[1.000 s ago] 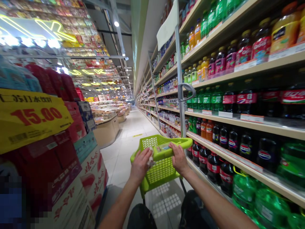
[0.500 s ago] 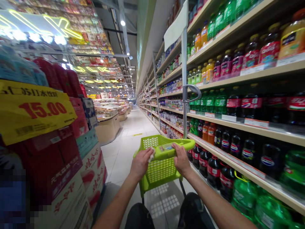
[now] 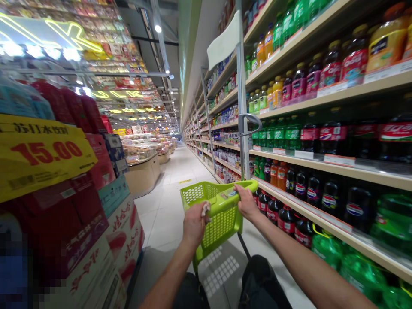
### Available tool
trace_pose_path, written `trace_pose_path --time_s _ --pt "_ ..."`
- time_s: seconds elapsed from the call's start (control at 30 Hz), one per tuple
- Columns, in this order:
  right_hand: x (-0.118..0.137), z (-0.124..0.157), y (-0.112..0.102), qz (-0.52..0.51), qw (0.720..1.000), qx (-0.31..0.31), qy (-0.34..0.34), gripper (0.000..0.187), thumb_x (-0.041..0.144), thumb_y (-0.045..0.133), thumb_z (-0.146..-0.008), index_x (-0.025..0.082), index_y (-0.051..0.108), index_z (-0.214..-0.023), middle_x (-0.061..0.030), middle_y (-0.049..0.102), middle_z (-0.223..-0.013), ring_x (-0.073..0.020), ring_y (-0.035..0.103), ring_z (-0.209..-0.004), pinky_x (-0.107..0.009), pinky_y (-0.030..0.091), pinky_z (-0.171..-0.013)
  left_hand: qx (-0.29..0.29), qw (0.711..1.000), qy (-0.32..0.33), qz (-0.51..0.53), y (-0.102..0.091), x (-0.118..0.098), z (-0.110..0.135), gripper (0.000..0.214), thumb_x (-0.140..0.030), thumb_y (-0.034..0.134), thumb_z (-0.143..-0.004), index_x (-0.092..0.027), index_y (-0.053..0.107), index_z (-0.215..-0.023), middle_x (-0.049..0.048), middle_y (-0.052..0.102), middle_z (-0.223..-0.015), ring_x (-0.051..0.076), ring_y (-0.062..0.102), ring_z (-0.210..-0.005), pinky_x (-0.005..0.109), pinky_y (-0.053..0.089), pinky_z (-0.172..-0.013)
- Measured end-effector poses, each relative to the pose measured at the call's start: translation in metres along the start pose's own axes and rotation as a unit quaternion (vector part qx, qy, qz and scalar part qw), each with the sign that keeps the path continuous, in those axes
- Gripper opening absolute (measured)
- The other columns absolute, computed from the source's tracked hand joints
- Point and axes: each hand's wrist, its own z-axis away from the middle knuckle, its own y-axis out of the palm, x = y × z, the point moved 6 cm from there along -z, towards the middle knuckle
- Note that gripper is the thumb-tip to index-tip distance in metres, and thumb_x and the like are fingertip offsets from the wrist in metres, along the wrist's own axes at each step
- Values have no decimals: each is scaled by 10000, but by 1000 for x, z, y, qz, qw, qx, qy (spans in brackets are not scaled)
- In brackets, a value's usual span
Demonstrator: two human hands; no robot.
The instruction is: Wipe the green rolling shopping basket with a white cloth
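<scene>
A lime green shopping cart (image 3: 222, 219) stands in front of me in a store aisle. My left hand (image 3: 195, 223) is closed round the left end of its handle, with a crumpled white tissue pressed between the fingers and the bar. My right hand (image 3: 246, 201) grips the right end of the handle (image 3: 229, 197). The cart's basket is turned toward the left of the aisle. Nothing shows inside the basket.
Drink shelves (image 3: 322, 159) with soda bottles line the right side, close to my right arm. Stacked red cartons with a yellow 15.00 price sign (image 3: 41, 154) crowd the left. A tiled aisle floor (image 3: 183, 171) runs ahead past display counters (image 3: 143, 171).
The cart has swung to the left, its right handle end now higher and farther than the left. Both hands kept their grip on the handle.
</scene>
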Motion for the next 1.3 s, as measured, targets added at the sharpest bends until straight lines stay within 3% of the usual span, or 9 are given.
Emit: trace_pose_path --time_s 0.17,0.37,0.43,0.57,0.63,0.87,1.03,1.1,1.3 --pt "-12 -5 -9 15 999 8 49 567 23 355 -618 165 537 -1136 -92 575 -1173 -236 458 -1149 -512 283 -986 -7 991 121 49 24 -27 5 316 -133 419 -784 -183 567 -1058 80 638 -1023 183 564 -968 357 471 -855" --pt "33 18 -10 -89 995 -32 21 377 158 323 -784 190 585 -1053 -72 623 -1079 -217 511 -1086 -467 335 -967 -49 996 -38 72 38 37 17 302 -155 404 -795 -165 583 -1038 80 653 -1017 179 604 -945 347 500 -844" --pt "36 21 -11 -105 992 -59 36 360 197 329 -798 175 590 -1046 -85 633 -1037 -226 514 -1075 -447 372 -942 -30 995 -15 90 49 25 12 319 -142 406 -794 -166 580 -1060 86 638 -1067 176 591 -989 336 490 -871" --pt "26 20 -15 -101 990 -74 66 366 228 367 -799 189 553 -1112 -79 627 -1037 -221 547 -1010 -426 406 -915 0 982 142 125 75 -37 0 399 -120 409 -800 -187 516 -1179 91 520 -1257 174 459 -1177 341 399 -988" --pt "20 20 -20 -90 991 -74 67 380 220 368 -799 199 527 -1144 -68 623 -1040 -213 551 -994 -421 410 -913 2 981 158 111 83 -42 -1 418 -116 425 -797 -191 497 -1202 96 507 -1270 176 451 -1186 346 394 -993" --pt "3 20 -21 -58 992 -101 50 377 201 336 -807 183 503 -1144 -66 627 -987 -205 541 -1003 -404 424 -904 9 999 -12 29 84 47 18 433 -40 408 -745 -170 568 -1126 97 583 -1179 193 529 -1105 360 439 -948" --pt "1 20 -18 -24 990 -131 46 358 209 295 -830 165 522 -1103 -91 605 -1034 -204 516 -1036 -400 403 -923 1 996 59 69 91 13 24 544 9 355 -735 -186 477 -1228 68 458 -1318 160 389 -1233 344 345 -1028" --pt "-1 20 -20 -3 993 -114 41 352 237 305 -837 165 530 -1098 -96 600 -1058 -210 506 -1052 -403 397 -919 7 994 77 73 90 17 30 529 -9 365 -749 -193 472 -1233 66 439 -1333 160 378 -1240 346 334 -1035" --pt "-13 16 -26 68 997 -31 13 263 312 399 -833 196 607 -947 -65 625 -1030 -222 490 -1084 -396 370 -899 0 999 -51 4 56 121 71 583 31 343 -693 -237 527 -1177 31 517 -1265 169 453 -1181 381 359 -1009"
